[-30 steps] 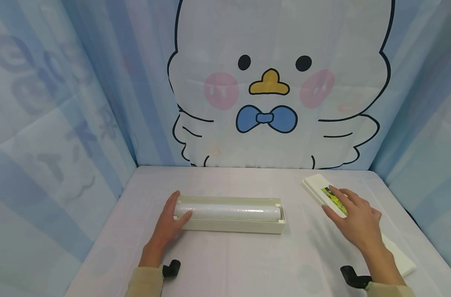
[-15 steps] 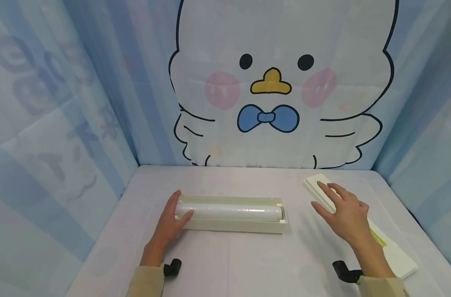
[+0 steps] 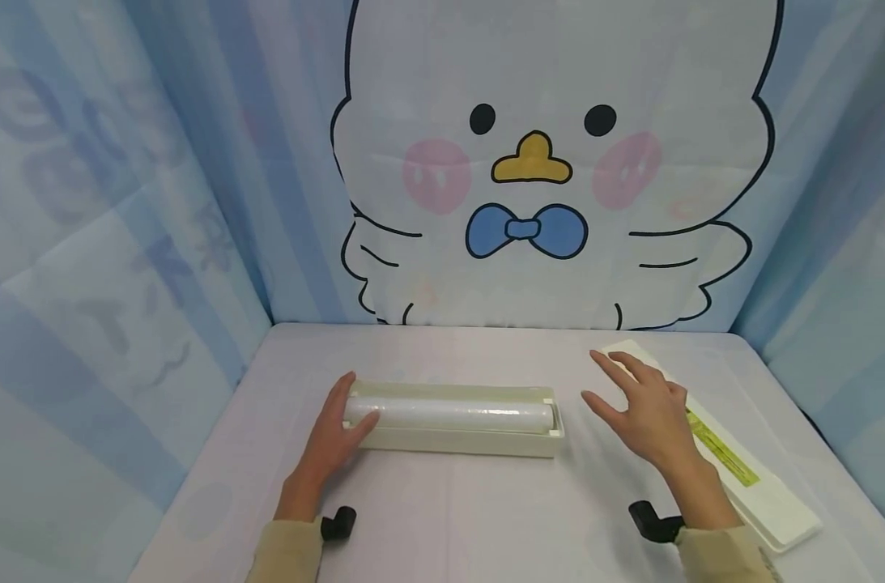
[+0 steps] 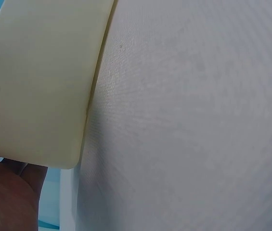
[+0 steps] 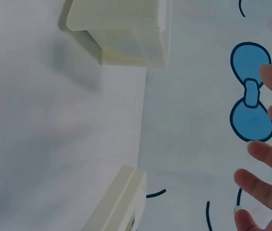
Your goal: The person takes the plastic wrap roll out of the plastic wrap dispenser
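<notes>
A long cream box (image 3: 457, 442) lies on the table with its top off, and a clear roll of plastic wrap (image 3: 457, 416) sits inside it. My left hand (image 3: 331, 445) holds the box's left end, thumb at the front and fingers behind. In the left wrist view, the box wall (image 4: 44, 86) hides most of the fingers. My right hand (image 3: 653, 421), fingers spread and holding nothing, hovers between the box and the long white lid (image 3: 785, 510). That lid lies slantwise at the right, bearing a yellow-green label (image 3: 721, 447); the hand and forearm overlap its left edge.
A pale cloth covers the table (image 3: 500, 518). Behind it hangs a curtain (image 3: 529, 283) with a cartoon chick and a blue bow tie, and blue striped curtains (image 3: 121, 243) close in both sides. Black wrist mounts (image 3: 338, 525) stick out near the sleeves.
My right hand has lifted off the lid and moved left, uncovering the label. The lid stays at the right. The left hand and the box have kept their place.
</notes>
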Tool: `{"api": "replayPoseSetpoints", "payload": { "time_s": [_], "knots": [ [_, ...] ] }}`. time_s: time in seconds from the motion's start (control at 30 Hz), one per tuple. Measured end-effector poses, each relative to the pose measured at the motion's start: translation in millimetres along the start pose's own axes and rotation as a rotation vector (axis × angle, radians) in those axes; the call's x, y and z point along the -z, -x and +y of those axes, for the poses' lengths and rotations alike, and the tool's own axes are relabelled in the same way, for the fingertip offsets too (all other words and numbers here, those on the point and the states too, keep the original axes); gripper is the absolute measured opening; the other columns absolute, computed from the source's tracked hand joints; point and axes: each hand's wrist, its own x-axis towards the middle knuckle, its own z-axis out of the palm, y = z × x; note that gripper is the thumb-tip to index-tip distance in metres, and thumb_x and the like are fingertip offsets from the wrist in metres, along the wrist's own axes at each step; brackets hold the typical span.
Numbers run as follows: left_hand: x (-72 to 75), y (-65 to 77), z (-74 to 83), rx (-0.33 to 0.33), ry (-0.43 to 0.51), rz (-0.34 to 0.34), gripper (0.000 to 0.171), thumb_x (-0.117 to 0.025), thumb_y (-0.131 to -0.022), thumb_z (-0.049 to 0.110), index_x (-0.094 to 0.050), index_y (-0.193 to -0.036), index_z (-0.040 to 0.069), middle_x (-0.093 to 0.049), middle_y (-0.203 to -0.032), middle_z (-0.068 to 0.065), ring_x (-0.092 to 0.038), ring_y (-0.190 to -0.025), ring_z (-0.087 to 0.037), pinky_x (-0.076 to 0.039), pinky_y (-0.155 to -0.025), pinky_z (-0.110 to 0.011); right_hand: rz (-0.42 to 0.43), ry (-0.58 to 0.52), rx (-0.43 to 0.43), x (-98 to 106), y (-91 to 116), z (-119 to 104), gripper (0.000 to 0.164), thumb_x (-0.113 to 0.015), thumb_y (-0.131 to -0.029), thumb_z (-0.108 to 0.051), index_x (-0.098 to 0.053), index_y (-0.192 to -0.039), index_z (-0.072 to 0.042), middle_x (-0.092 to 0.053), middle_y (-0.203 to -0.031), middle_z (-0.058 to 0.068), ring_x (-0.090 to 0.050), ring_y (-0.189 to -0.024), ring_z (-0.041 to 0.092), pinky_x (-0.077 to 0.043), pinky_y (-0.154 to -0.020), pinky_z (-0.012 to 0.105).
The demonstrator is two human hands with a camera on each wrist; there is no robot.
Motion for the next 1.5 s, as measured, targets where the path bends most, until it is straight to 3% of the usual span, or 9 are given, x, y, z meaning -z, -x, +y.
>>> {"api": "replayPoseSetpoints", "payload": {
  "time_s": [0.3,0.57,0.97,1.5],
  "knots": [
    [-0.8,-0.9,-0.2,0.008,-0.005,-0.004,0.082,-0.06,-0.086,0.049,-0.019,-0.149,0.017,-0.018,-0.153,-0.009,-0.019,-0.138,-0.028,-0.018,-0.107,-0.054,-0.002,-0.003,0.048,-7.0,-3.9,-6.5,0.064,-0.066,-0.083,-0.043,-0.044,-0.14,-0.026,-0.044,-0.136,0.014,-0.04,-0.12,0.041,-0.026,-0.085,0.066],
    [0.2,-0.3,-1.0,-0.002,0.006,0.0,0.083,-0.061,-0.086,0.048,-0.019,-0.149,0.016,-0.018,-0.153,-0.009,-0.019,-0.138,-0.029,-0.018,-0.107,-0.054,-0.062,-0.04,0.083,-17.8,-6.6,-15.9,0.062,-0.068,-0.083,-0.04,-0.045,-0.139,-0.026,-0.045,-0.135,0.012,-0.037,-0.124,0.037,-0.023,-0.09,0.067],
    [0.3,-0.8,-2.0,-0.01,0.03,0.002,0.083,-0.062,-0.086,0.047,-0.019,-0.149,0.015,-0.018,-0.153,-0.01,-0.019,-0.138,-0.029,-0.017,-0.107,-0.054,-0.127,-0.128,0.166,-36.9,-6.3,-26.4,0.057,-0.068,-0.084,-0.037,-0.049,-0.136,-0.024,-0.051,-0.13,0.008,-0.045,-0.118,0.032,-0.028,-0.088,0.059],
    [-0.2,-1.2,-3.3,-0.007,0.023,-0.005,0.084,-0.062,-0.085,0.048,-0.019,-0.149,0.015,-0.018,-0.153,-0.009,-0.018,-0.138,-0.029,-0.017,-0.107,-0.054,-0.159,-0.07,0.243,-49.4,-10.6,-32.1,0.049,-0.067,-0.084,-0.04,-0.056,-0.13,-0.026,-0.051,-0.13,0.005,-0.046,-0.117,0.03,-0.03,-0.086,0.057]
  ]
}}
